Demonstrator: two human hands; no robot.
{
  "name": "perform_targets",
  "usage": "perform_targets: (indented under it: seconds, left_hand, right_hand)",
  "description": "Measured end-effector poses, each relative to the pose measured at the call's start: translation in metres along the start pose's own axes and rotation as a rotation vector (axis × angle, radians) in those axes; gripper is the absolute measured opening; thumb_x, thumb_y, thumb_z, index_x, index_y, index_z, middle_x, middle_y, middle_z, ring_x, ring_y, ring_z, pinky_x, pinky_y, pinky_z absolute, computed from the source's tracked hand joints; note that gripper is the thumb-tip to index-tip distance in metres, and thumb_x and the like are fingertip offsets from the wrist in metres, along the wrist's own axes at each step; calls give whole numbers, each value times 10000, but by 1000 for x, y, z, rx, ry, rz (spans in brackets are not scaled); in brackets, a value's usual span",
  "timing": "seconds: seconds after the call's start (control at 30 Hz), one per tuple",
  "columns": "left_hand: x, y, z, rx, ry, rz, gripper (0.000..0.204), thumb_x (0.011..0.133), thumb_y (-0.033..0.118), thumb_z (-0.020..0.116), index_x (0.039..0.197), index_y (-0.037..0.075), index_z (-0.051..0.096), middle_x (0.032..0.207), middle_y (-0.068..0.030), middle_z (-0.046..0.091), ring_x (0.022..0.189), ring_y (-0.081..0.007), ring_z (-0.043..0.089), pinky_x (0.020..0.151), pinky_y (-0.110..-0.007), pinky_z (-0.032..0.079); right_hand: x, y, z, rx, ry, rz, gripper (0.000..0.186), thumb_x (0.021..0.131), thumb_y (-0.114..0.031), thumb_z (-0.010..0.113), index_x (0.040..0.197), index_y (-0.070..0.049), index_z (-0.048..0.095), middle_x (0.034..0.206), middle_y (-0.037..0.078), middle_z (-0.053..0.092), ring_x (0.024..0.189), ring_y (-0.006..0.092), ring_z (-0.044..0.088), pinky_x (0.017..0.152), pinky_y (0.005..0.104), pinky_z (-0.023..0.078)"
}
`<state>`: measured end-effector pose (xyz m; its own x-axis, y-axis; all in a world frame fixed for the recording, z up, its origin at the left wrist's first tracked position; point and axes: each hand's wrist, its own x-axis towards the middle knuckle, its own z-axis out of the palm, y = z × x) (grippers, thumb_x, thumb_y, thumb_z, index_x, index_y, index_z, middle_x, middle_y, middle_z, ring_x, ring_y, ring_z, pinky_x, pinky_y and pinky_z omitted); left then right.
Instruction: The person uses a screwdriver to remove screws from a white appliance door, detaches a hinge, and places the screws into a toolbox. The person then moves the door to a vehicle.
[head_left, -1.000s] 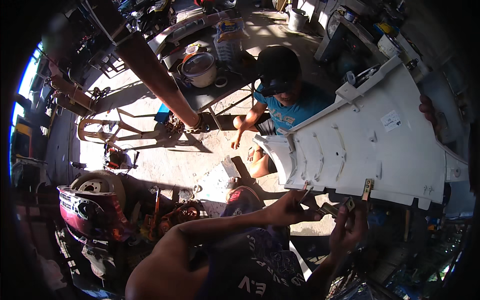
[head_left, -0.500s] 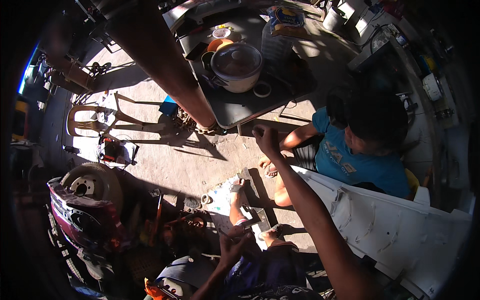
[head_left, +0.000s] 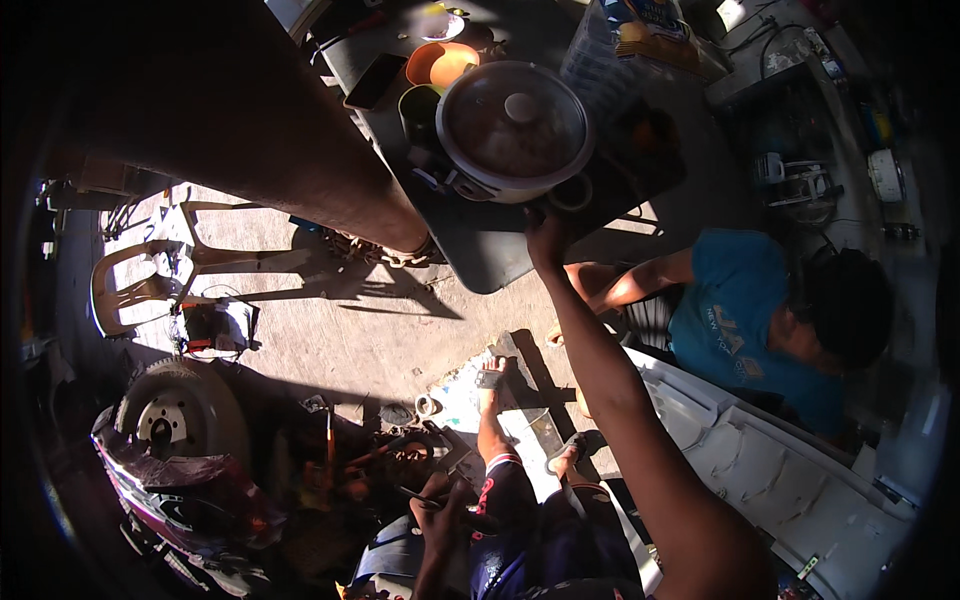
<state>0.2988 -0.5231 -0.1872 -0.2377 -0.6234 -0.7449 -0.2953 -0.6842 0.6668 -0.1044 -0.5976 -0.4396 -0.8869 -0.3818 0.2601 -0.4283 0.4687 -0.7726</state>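
Right hand at edge of dark table, just beside lidded pot and pale ring, both on its top; cannot tell whether fingers are apart or together. Left hand, low in view: fingers clamped on 1 thin dark rod.

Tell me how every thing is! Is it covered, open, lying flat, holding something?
Round pale pot with see-through lid: covered.
Orange rounded bowl: uncovered.
Pale ring-shaped tape roll: lying flat.
Black tyre: fitted on a pale rim.
White ribbed panel: ribbed side showing.
Left hand: closed around a thin dark stick.
Right hand: beside the pot; grip unclear.
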Motion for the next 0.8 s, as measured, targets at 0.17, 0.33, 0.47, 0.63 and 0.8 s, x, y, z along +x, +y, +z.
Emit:
perform_targets:
  seconds: [0.17,0.33,0.47,0.63,0.8]
  left_hand:
    - [14,-17,2,-75,192,-80,171,933,139,719,809,64,628,728,41,573,635,-28,489,540,-219,359]
    - [45,-22,4,-336,-173,-95,145,1028,182,591,1004,43,624,853,37,594,739,-23,512,615,-225,394]
    - [65,-68,40,-231,-432,209,136,1053,194,531,1056,63,571,864,13,553,749,-82,538,658,-263,456]
    - [-32,1,132,-616,-800,-387,290,1091,357,422,1025,102,542,875,-6,548,820,-123,542,772,-293,468]
    - [-156,-6,199,-411,-955,-397,297,1071,375,468,910,126,475,772,18,452,690,-117,458,679,-296,440]
  right_hand:
    - [8,-17,3,-148,6,-43,199,873,-138,712,1054,-59,732,947,166,736,919,336,709,787,415,522]
    - [-20,-47,-56,149,-140,84,124,898,-73,694,1010,-24,716,876,129,714,779,225,690,703,333,521]
    - [-123,-172,-204,315,-532,172,143,870,-45,740,1006,-11,713,907,94,709,760,155,677,661,274,522]
    - [-220,-249,-358,-39,-499,36,213,826,19,698,1035,-18,709,991,151,713,878,327,715,732,369,572]
    - [-257,-256,-468,-249,-103,13,320,835,27,682,1150,-28,687,1047,163,702,898,344,708,709,383,578]
